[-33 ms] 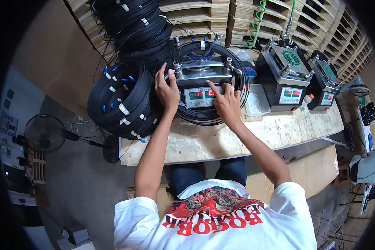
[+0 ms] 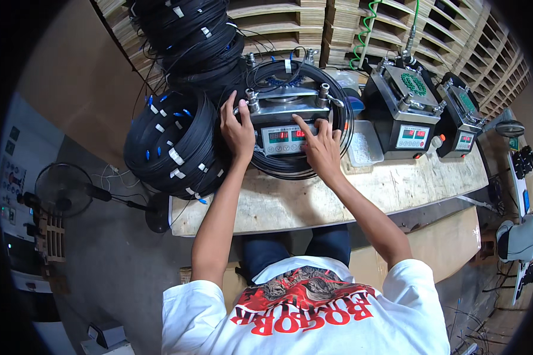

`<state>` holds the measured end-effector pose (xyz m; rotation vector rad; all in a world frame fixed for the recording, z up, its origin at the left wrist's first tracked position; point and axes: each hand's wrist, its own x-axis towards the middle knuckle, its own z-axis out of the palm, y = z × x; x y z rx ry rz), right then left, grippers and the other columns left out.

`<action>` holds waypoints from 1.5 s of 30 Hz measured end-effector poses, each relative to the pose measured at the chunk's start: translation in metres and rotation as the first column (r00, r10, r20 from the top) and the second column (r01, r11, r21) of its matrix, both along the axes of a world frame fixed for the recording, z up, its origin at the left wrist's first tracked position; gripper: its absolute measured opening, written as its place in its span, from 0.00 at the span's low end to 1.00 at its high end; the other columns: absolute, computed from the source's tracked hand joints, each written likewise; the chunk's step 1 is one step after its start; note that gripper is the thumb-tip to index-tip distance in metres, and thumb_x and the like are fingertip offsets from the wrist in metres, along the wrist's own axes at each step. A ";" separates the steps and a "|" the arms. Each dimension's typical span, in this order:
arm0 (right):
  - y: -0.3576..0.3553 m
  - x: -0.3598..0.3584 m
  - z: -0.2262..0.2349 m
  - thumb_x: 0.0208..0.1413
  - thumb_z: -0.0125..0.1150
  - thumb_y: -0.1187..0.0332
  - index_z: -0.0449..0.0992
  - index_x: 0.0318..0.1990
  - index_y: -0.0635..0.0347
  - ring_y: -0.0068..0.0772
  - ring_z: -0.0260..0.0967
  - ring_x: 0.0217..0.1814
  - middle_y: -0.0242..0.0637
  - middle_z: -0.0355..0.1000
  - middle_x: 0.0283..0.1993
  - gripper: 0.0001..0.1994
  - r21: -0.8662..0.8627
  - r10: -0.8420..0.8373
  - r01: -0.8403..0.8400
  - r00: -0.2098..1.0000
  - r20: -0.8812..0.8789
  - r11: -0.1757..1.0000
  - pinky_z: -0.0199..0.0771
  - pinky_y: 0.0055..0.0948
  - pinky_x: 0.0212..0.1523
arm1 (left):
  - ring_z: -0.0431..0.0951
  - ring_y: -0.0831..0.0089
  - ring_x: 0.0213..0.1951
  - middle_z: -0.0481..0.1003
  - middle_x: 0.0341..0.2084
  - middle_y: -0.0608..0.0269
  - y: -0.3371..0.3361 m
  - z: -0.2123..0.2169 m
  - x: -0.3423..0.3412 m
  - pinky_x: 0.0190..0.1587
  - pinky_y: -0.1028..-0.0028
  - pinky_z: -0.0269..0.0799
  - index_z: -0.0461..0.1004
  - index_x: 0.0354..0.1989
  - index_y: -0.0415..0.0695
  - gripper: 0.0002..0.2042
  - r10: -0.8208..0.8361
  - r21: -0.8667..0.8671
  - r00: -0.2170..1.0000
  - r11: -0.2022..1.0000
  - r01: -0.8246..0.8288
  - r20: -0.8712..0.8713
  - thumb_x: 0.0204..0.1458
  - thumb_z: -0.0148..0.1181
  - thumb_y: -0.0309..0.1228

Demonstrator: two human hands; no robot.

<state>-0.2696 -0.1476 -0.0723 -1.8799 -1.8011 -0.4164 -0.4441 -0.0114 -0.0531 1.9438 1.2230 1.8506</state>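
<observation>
A bench machine (image 2: 275, 108) with metal corner posts and a lit red digital display (image 2: 283, 135) stands before me on the table. A coil of thin black cable (image 2: 290, 174) loops round it, with blue connectors (image 2: 284, 79) gathered on its top plate. My left hand (image 2: 239, 133) rests against the machine's front left corner, fingers stretched upward beside a post, holding nothing. My right hand (image 2: 322, 151) lies over the right end of the front panel. Its index finger reaches to the metal edge above the display, while the other fingers bend loosely. Contact under that fingertip is hard to make out.
Bundled black cables (image 2: 204, 139) with white tags and blue ends sit at the left, below a taller cable stack (image 2: 189, 44). To the right are a clear plastic tub (image 2: 365, 148) and two similar machines (image 2: 391, 112) with green connectors. Wooden pallets (image 2: 278, 26) line the back.
</observation>
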 end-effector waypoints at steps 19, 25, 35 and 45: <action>0.017 0.058 0.021 0.59 0.58 0.73 0.73 0.58 0.59 0.49 0.65 0.49 0.47 0.66 0.46 0.18 0.580 0.038 0.255 0.895 -0.443 0.774 0.65 0.40 0.54 | 0.74 0.44 0.52 0.74 0.51 0.39 -0.002 -0.008 -0.010 0.57 0.59 0.68 0.65 0.66 0.42 0.27 -0.138 -0.072 0.990 0.988 0.135 -0.036 0.62 0.59 0.43; 0.058 0.081 0.032 0.73 0.40 0.58 0.72 0.58 0.70 0.52 0.72 0.46 0.57 0.76 0.46 0.22 0.428 0.216 0.174 0.663 -0.717 0.887 0.67 0.38 0.51 | 0.76 0.47 0.48 0.76 0.47 0.41 0.000 -0.013 -0.005 0.52 0.59 0.70 0.68 0.64 0.42 0.19 -0.132 -0.043 0.991 0.990 0.134 0.037 0.68 0.48 0.35; 0.059 0.090 0.034 0.73 0.42 0.59 0.78 0.47 0.72 0.54 0.75 0.35 0.57 0.76 0.32 0.22 0.205 0.001 0.224 0.671 -0.741 0.953 0.71 0.41 0.41 | 0.76 0.48 0.50 0.75 0.51 0.40 -0.006 -0.015 -0.006 0.53 0.60 0.69 0.66 0.65 0.40 0.20 -0.123 -0.041 0.992 0.992 0.123 0.000 0.69 0.46 0.33; 0.006 0.088 0.081 0.61 0.63 0.67 0.74 0.45 0.63 0.36 0.66 0.25 0.41 0.69 0.26 0.10 0.217 0.084 0.054 0.811 -0.579 0.975 0.66 0.33 0.28 | 0.80 0.50 0.38 0.77 0.37 0.51 -0.046 0.058 -0.038 0.40 0.57 0.75 0.73 0.55 0.41 0.19 -0.142 -0.290 0.828 0.957 -0.026 -0.543 0.62 0.57 0.41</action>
